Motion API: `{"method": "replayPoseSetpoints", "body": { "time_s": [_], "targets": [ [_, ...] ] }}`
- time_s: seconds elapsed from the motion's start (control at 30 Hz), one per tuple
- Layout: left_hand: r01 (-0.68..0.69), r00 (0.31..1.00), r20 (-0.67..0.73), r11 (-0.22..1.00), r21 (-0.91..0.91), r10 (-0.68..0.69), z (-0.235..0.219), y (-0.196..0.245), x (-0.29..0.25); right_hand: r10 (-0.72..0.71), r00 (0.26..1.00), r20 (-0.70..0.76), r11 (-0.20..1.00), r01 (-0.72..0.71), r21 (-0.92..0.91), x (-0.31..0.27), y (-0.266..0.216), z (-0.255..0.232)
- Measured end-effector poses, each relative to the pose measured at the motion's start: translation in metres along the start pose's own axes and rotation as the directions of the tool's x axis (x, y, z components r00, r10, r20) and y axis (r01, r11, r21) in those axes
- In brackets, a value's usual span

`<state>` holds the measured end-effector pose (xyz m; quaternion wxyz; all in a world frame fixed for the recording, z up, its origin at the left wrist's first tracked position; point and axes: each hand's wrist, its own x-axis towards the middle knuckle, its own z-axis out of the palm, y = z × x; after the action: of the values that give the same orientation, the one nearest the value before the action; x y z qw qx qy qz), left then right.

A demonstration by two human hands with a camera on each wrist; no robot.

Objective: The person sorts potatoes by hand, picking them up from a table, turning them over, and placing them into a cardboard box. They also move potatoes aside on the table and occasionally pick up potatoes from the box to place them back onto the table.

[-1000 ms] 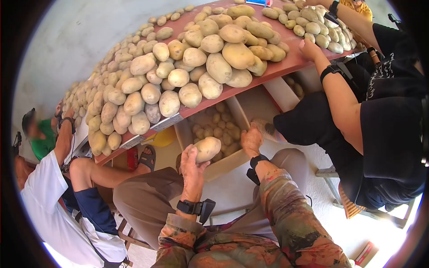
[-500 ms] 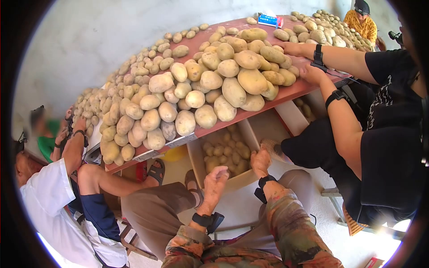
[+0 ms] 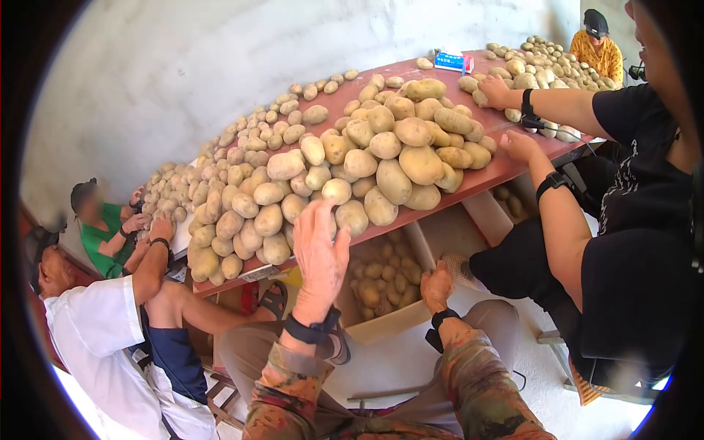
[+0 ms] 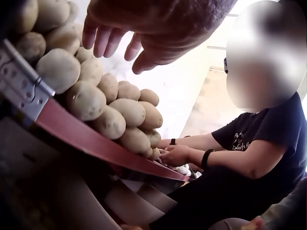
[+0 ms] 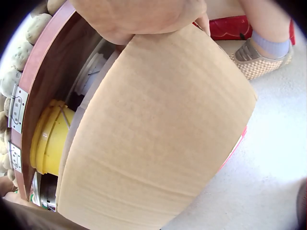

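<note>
My left hand is raised at the front edge of the potato pile, its fingers extended and holding nothing. In the left wrist view the left hand hangs above and beside the piled potatoes, fingers loosely spread and apart from them. My right hand grips the rim of a cardboard box under the table edge, and potatoes lie inside it. The right wrist view shows the right hand over the top edge of the box's brown side.
The red table curves across the view. A person in black reaches over it at the right, and one in white sits at the left. A yellow bucket stands under the table. A blue tissue box is at the back.
My left hand held a potato over the box, then was there without it, and has now risen to the pile's front edge. The right hand has stayed on the box. The head view has shifted.
</note>
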<state>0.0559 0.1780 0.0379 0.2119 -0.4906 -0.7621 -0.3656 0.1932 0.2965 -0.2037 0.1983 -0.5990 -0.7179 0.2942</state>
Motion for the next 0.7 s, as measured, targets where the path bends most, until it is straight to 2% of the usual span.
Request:
{"method": "replayPoseSetpoints", "body": {
  "time_s": [0.03,0.17,0.27,0.37,0.47,0.53,0.7],
  "targets": [
    [-0.055,0.998,-0.007,0.998,0.041,0.055,0.0,-0.001,0.01,-0.001,1.0,-0.009,1.0,0.001,-0.005,-0.001,0.0,-0.001],
    [-0.255,0.957,0.191,0.945,0.206,0.217,0.006,-0.007,0.041,0.009,1.0,-0.002,1.0,-0.009,-0.006,0.002,0.004,0.004],
    [-0.343,0.896,0.379,0.902,0.261,0.231,0.009,-0.02,0.054,0.015,1.0,-0.006,1.0,-0.015,0.003,0.001,0.004,0.004],
    [-0.422,0.883,0.38,0.823,0.381,0.276,0.023,-0.038,0.053,0.03,1.0,0.003,0.999,-0.03,0.01,0.003,0.005,0.004],
    [-0.445,0.893,0.27,0.791,0.42,0.359,0.042,-0.054,0.05,0.076,0.995,0.057,0.997,-0.076,0.0,0.005,0.006,0.003],
    [-0.445,0.895,0.257,0.776,0.447,0.365,0.043,-0.053,0.05,0.079,0.992,0.098,0.997,-0.076,-0.026,0.007,0.007,-0.002],
    [-0.387,0.917,0.27,0.815,0.431,0.292,0.041,-0.051,0.052,0.052,0.997,0.058,0.999,-0.052,0.004,0.01,0.016,0.005]
  ]
}}
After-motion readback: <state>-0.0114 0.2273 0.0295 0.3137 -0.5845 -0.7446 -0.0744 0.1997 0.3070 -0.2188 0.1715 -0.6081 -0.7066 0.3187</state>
